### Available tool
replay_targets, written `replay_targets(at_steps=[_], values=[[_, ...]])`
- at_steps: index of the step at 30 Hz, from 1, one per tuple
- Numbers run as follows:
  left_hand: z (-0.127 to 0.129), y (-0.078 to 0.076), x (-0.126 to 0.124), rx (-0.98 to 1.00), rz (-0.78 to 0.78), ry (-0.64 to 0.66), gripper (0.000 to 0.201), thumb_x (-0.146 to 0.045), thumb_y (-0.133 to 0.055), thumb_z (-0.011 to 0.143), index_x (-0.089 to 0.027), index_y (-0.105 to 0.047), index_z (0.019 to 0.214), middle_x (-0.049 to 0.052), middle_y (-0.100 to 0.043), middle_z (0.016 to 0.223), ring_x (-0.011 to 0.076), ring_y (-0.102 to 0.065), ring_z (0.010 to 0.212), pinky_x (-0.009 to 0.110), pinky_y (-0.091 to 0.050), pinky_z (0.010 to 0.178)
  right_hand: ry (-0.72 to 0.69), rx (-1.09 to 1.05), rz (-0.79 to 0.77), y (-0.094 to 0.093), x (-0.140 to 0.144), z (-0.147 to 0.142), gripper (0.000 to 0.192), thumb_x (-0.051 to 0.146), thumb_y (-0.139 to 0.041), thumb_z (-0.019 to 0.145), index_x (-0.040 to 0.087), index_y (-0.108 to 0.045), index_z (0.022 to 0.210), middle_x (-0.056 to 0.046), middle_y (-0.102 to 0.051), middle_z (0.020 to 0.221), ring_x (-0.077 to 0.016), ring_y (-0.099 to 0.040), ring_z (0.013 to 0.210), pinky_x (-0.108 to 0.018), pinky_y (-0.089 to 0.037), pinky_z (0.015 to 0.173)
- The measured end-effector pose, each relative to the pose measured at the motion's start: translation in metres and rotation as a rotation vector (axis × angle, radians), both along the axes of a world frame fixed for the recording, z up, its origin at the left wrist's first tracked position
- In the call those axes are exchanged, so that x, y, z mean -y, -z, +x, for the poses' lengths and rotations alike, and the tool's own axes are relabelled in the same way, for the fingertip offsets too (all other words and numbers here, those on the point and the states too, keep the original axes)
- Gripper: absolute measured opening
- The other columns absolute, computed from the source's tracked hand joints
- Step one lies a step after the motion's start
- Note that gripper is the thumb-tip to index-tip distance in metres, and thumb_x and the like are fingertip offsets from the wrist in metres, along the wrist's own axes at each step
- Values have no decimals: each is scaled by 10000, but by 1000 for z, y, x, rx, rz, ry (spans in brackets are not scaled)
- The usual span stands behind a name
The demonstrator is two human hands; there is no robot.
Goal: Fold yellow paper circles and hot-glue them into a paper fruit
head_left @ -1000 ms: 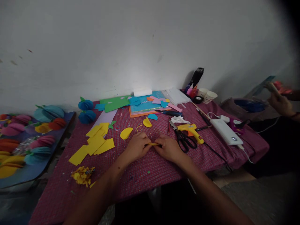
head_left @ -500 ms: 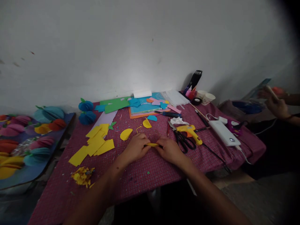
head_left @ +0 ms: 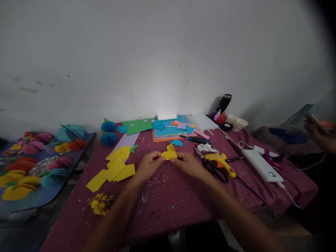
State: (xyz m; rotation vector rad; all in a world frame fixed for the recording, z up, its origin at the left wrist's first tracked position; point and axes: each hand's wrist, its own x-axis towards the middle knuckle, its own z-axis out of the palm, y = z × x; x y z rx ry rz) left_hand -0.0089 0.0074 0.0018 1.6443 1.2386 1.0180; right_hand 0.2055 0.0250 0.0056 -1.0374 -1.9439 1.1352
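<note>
Now in the fingers: a small, rounded yellow paper piece [head_left: 168,156], held over the middle of the surface, well in from its near edge.
Left hand [head_left: 150,165]: pinching the piece's left end between thumb and fingers.
Right hand [head_left: 188,164]: pinching its right end the same way.
Just behind the grip: another curved yellow paper piece [head_left: 171,147], partly hidden; beyond it, a flat blue paper half-disc [head_left: 177,143].
Right of the hands: a yellow glue gun [head_left: 219,160] beside black-handled scissors [head_left: 215,172], with crumpled white tissue [head_left: 207,148] just behind.
Left of the hands: overlapping yellow paper rectangles [head_left: 116,169] and a small green paper leaf [head_left: 133,149].
Left edge: a crumpled yellow paper clump [head_left: 100,204], toward the near corner.
Far left corner: two round, blue, pleated paper ornaments [head_left: 108,133].
Far edge: a green paper sheet [head_left: 139,127], then stacked coloured sheets [head_left: 168,132]; a black bottle [head_left: 224,103] near the far right corner.
Right edge: a white rectangular plastic device [head_left: 262,166].
Cloth: maroon checked fabric [head_left: 181,199], strewn with tiny paper scraps.
</note>
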Motion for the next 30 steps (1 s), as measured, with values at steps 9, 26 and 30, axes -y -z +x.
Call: replay_targets(at_steps=[9, 26, 30], values=[[-4, 12, -8, 11, -17, -68, 244, -387, -589, 880, -161, -652, 817, -27, -581, 719, 120, -493, 659, 228, -368, 609, 28, -13, -154, 14, -34, -22, 297, 447, -744, 716, 171, -643, 678, 42, -490, 621, -105, -381, 577, -237, -264, 524], [0, 14, -7, -109, -28, -82, 240, -402, -603, 863, -170, -658, 836, 13, -645, 788, 155, -553, 726, 245, -421, 637, 10, -208, -291, 30, -36, -11, 282, 392, -776, 691, 152, -724, 830, 11, -637, 742, -130, -501, 656, -246, -378, 613], [1, 15, -7, -91, -30, -75, 241, -409, -603, 861, -177, -665, 847, 7, -652, 780, 155, -556, 716, 242, -423, 634, 28, -159, -255, 29, -34, -11, 252, 367, -728, 729, 145, -735, 848, 6, -635, 727, -128, -488, 636, -241, -360, 581]])
